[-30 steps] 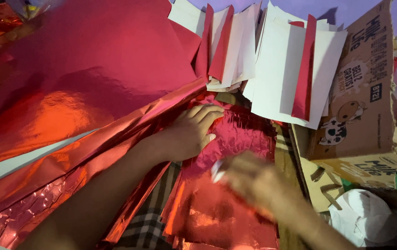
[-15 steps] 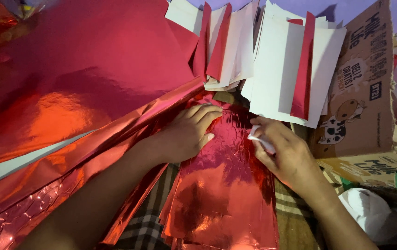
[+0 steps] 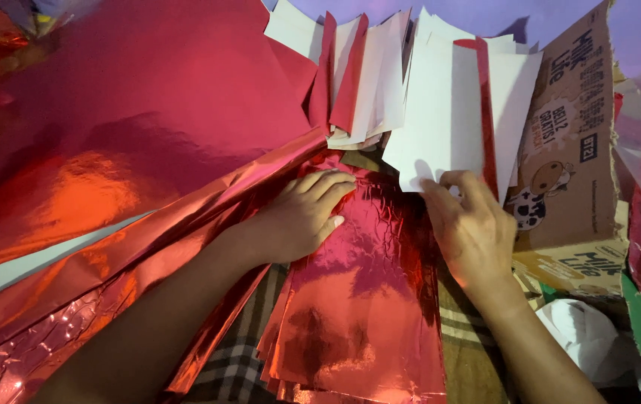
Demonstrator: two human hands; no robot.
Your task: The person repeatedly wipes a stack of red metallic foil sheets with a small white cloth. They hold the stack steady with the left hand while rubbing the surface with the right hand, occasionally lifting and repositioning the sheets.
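Note:
My left hand (image 3: 302,217) lies flat, fingers together, on a stack of shiny red foil sheets (image 3: 365,307) in front of me. My right hand (image 3: 470,228) rests at the stack's right edge, its fingertips on the lower corner of a bundle of white-backed, red-edged sheets (image 3: 448,112) that stands behind the stack. Whether it pinches that corner I cannot tell.
Large red foil sheets (image 3: 111,142) drape over the left side. A brown cardboard box (image 3: 575,150) with a cartoon cow stands on the right. Crumpled white plastic (image 3: 586,337) lies at lower right. Checked fabric (image 3: 238,366) shows beneath the stack.
My right hand has moved up from the lower part of the foil stack to the white sheets behind it. The left hand has stayed pressed on the stack.

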